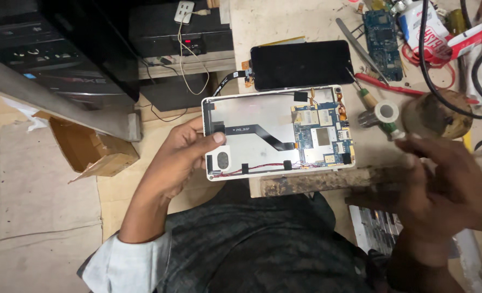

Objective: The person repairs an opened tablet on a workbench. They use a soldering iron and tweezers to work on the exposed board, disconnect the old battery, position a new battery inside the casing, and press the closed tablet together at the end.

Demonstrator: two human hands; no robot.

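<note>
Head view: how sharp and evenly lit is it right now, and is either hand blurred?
Head view: the opened tablet and its blue circuit board are sharp and evenly lit; the left hand gripping its edge is crisp; the right hand is smeared by motion blur, fingers indistinct; the black screen panel shows no glare; the upper left corner falls into shadow.

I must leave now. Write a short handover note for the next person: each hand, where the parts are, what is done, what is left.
Left hand: grips the left edge of the opened tablet, thumb on its inner frame.
Right hand: blurred, near the bench edge; holding nothing that I can tell.
Parts: tablet lies back-off on the bench, blue circuit board and black flex cable exposed. Black screen panel lies just behind it. Solder roll and red-handled tool to the right.
Done: back cover off.
Left: board and cables are not removed yet.
</note>
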